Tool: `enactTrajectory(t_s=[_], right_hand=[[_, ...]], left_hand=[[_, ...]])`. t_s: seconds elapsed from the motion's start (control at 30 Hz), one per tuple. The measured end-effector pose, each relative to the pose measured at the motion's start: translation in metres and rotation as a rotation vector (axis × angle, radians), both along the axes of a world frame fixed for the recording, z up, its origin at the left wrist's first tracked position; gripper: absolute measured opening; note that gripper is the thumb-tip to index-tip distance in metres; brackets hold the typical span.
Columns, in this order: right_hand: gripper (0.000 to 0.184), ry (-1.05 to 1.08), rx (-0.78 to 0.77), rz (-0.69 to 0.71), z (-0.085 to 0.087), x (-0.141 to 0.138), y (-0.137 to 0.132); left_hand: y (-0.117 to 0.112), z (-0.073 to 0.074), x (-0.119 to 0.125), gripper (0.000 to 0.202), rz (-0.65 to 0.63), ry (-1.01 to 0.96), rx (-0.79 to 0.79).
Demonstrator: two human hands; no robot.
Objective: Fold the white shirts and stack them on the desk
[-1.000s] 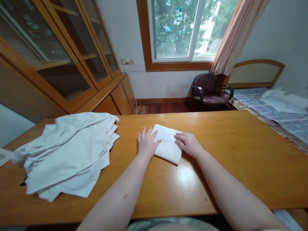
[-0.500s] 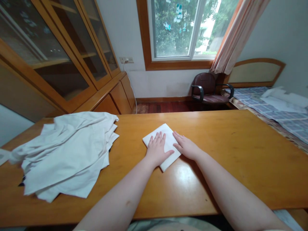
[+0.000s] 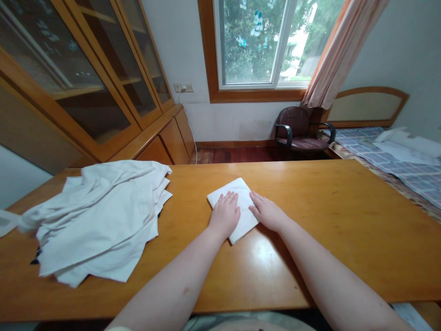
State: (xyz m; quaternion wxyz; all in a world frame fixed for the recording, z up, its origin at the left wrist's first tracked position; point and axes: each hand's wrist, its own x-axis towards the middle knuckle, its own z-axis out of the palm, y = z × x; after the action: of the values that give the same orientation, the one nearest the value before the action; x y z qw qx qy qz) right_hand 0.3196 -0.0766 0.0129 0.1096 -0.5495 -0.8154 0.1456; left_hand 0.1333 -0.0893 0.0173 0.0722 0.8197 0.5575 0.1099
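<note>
Left hand (image 3: 225,214): flat, palm down, fingers stretched and close together, gripping nothing. It lies on top of the folded white cloth (image 3: 238,187) and covers its left and near part.

Right hand (image 3: 267,212): also flat and spread, closed on nothing. Its fingertips rest on the cloth's right edge; the palm sits on the bare counter (image 3: 327,220) just beside it.

Cloth position: mid-counter, straight ahead of me, between the two hands. It is close to square and turned like a diamond, one corner pointing far and one near, so its edges run diagonally to the counter's front edge. The near corner shows just below my left wrist.

Relation noted: the cloth is under the left hand and to the left of the right hand. The left is therefore the nearer hand, and the right touches only the border.

Loose pile of white cloths (image 3: 103,220): far left on the counter, well apart from both hands.
</note>
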Motion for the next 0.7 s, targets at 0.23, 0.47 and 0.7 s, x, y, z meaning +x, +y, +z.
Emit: enactTrajectory(t_s=[0.23,0.47,0.7], right_hand=[[0.038,-0.061,0.051,-0.225,0.014,0.003,-0.005],[0.058,0.197,0.161,0.126,0.007,0.006,-0.005],[0.071,0.162,-0.015,0.180,-0.004,0.004,-0.004]], left_hand=[[-0.010,-0.004,0.011,0.079,-0.015,0.028,-0.039],[-0.006,-0.004,0.008,0.095,-0.092,0.088,-0.124],[0.002,-0.004,-0.004,0.094,-0.213,0.054,-0.130]])
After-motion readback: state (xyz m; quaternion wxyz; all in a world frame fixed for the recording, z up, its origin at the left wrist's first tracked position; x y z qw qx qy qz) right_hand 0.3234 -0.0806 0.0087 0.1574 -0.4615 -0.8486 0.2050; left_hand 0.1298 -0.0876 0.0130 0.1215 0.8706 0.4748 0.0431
